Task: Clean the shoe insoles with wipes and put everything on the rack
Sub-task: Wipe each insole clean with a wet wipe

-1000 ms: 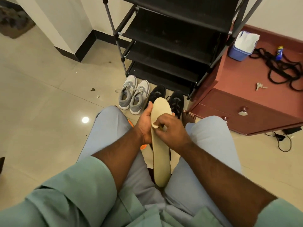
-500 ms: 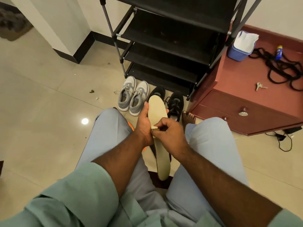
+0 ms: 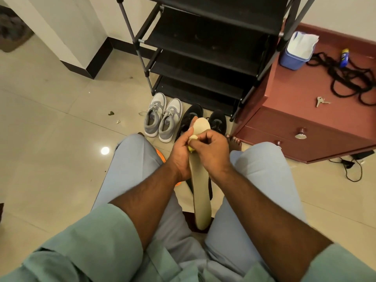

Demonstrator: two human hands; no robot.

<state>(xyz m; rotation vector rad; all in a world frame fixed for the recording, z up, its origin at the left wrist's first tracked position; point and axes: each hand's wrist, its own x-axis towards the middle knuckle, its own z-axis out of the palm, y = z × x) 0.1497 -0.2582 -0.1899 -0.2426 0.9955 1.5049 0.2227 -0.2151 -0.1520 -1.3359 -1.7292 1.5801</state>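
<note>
One insole (image 3: 200,192), toe seemingly toward rack (image 3: 205,58).

I see a glossy tiled floor (image 3: 50,139) carrying grey sneakers (image 3: 162,119) beside black shoes (image 3: 203,121), just before the black rack (image 3: 203,58). Right, a red cabinet (image 3: 305,127) bears a wipes tub (image 3: 295,55), black cord (image 3: 350,82) and keys (image 3: 321,101).

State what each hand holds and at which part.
The left hand grips the insole along its left edge, toward the toe end. The right hand pinches a crumpled wipe against the insole's upper face.
</note>
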